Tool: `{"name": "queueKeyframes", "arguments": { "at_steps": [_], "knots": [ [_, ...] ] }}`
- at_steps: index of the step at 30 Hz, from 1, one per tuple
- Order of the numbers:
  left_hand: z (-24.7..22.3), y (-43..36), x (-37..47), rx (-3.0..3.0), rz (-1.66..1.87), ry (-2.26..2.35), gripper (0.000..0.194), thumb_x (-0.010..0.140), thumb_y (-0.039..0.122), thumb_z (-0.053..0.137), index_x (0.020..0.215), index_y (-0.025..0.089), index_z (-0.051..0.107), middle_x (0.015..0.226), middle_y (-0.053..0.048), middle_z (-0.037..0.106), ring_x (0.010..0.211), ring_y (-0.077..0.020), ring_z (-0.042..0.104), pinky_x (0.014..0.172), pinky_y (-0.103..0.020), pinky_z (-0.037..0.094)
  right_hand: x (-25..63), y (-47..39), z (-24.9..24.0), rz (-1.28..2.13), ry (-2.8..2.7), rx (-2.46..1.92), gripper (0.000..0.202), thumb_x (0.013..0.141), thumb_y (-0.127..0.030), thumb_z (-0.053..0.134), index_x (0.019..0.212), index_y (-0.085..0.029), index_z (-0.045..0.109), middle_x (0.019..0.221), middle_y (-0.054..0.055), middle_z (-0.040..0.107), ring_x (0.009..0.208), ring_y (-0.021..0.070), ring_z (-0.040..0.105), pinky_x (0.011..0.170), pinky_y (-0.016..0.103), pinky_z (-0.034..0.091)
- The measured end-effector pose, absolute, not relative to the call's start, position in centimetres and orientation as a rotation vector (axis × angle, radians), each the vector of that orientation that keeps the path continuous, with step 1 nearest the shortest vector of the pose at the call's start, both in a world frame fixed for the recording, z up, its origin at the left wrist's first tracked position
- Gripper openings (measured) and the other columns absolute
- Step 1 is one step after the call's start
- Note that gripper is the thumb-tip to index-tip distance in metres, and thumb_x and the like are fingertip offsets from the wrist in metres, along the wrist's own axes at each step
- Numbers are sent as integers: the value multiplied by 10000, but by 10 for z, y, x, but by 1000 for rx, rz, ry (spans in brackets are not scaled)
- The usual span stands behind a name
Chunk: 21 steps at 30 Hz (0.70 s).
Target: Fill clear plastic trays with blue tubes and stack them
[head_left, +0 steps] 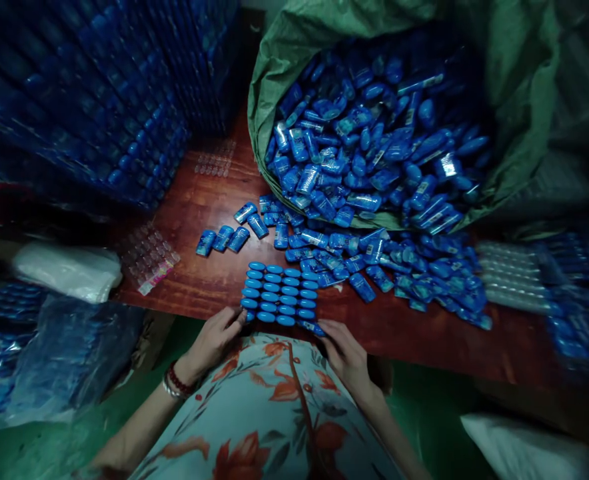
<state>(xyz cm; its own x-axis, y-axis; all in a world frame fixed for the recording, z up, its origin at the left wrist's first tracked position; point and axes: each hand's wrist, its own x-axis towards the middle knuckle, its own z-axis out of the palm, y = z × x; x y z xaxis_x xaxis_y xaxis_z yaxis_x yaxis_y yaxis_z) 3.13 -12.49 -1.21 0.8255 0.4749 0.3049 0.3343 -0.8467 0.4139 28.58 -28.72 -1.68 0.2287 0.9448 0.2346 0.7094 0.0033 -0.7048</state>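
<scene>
A block of small blue containers stands in close rows at the table's front edge, their glossy oval ends facing up. At the block's front left corner, the fingers of my left hand are closed on a blue container, mostly hidden by them. My right hand grips another blue container at the front right corner, its printed side showing as it tilts beside the row. Loose wrapped blue containers lie just beyond and to the right of the block.
A large green sack spills blue containers over the wooden table. Tall stacks of packed blue containers rise at left. Clear moulded trays and a white plastic bag lie left; a clear tray stack is at right.
</scene>
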Motion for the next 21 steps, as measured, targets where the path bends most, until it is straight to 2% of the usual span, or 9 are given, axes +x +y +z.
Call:
{"name": "queueKeyframes", "arguments": {
  "at_steps": [4, 8, 12, 17, 21],
  "knots": [
    [7, -111, 34, 2805, 474, 391, 215, 938, 138, 350, 1071, 146, 519, 746, -32, 526, 664, -135, 476, 593, -231, 427, 288, -282, -7, 230, -2048, -1849, 394, 896, -93, 361, 1236, -198, 530, 1006, 103, 633, 898, 195, 612, 752, 326, 527],
    [16, -103, 36, 2784, 313, 314, 246, 946, 126, 315, 1034, 162, 541, 830, -50, 560, 750, -139, 503, 693, -248, 448, 276, -263, 14, 90, -2387, -1960, 355, 848, -43, 397, 1131, -164, 575, 847, 86, 609, 768, 203, 565, 677, 329, 467],
    [14, -98, 36, 2718, 218, 300, 247, 952, 145, 319, 1029, 178, 551, 935, -59, 580, 821, -143, 522, 741, -254, 458, 263, -243, 22, 101, -2490, -2004, 282, 818, -41, 477, 1034, -186, 587, 845, 68, 594, 776, 196, 556, 690, 319, 424],
    [3, -101, 28, 2701, 280, 400, 286, 945, 138, 326, 1096, 187, 565, 936, -74, 589, 814, -150, 527, 727, -268, 463, 265, -243, 17, 116, -2432, -2019, 268, 851, -76, 486, 1068, -184, 602, 855, 78, 611, 758, 190, 567, 659, 312, 403],
    [-8, -109, 18, 2707, 512, 558, 304, 913, 225, 453, 1200, 225, 556, 978, -92, 576, 817, -175, 530, 695, -297, 472, 270, -260, 11, -37, -2184, -2027, 324, 915, -260, 478, 1225, -211, 556, 899, 85, 617, 767, 196, 578, 689, 318, 425]
  ]
}}
